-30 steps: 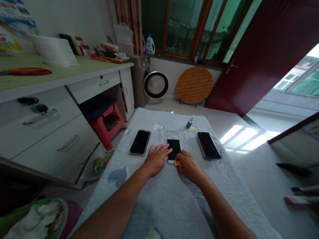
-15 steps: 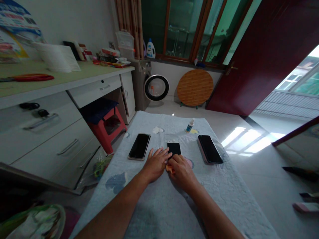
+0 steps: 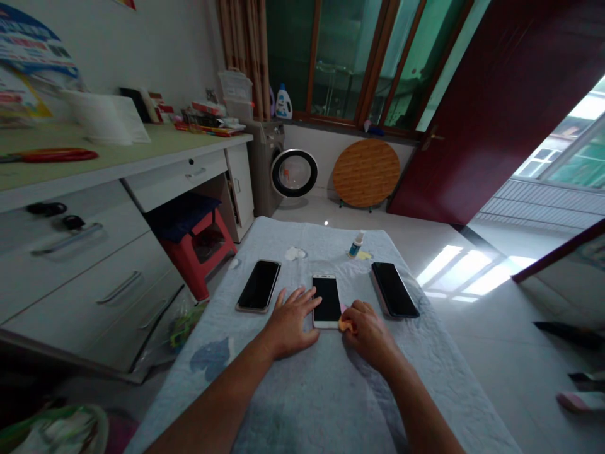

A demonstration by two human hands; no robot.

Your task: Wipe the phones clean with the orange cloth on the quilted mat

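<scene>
A white-framed smartphone (image 3: 327, 304) lies face up on the cloth-covered table (image 3: 312, 391), between my hands. My left hand (image 3: 292, 320) is spread open, its fingertips resting at the phone's left edge. Closed around a crumpled orange cloth (image 3: 347, 325), my right hand (image 3: 368, 331) is at the lower right edge of the same phone. Farther left lies a dark-screened phone (image 3: 259, 285) with a pale rim. To the right is another black phone (image 3: 394, 290), thicker at its side. A small spray bottle (image 3: 356, 244) stands toward the table's far edge.
On the left, a desk (image 3: 184, 155) carries a paper roll (image 3: 99, 118) and red-handled scissors or pliers (image 3: 57, 155). A red stool (image 3: 201, 252) stands beside the table. Behind are a washing machine with its round door (image 3: 294, 173) open and a round wooden tabletop (image 3: 366, 173).
My right hand has moved right with the orange cloth, off the phone's lower screen to its right edge. More of the screen now shows. My left hand stays at the left edge.
</scene>
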